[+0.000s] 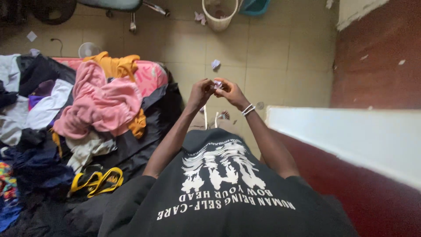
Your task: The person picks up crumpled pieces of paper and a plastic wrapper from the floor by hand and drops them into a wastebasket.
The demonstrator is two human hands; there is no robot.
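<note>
Both hands meet in front of the chest over the tiled floor (272, 57). The left hand (201, 93) and right hand (231, 93) pinch a small, crumpled, pale scrap of paper (217, 84) between their fingertips. A soft pink garment (98, 103) tops the clothes heap at left.

A small crumpled piece of pale, whitish paper (218, 83) is sitting pinched between the fingertips of both hands, in the air above the tiled floor, mostly hidden by the fingers.
</note>
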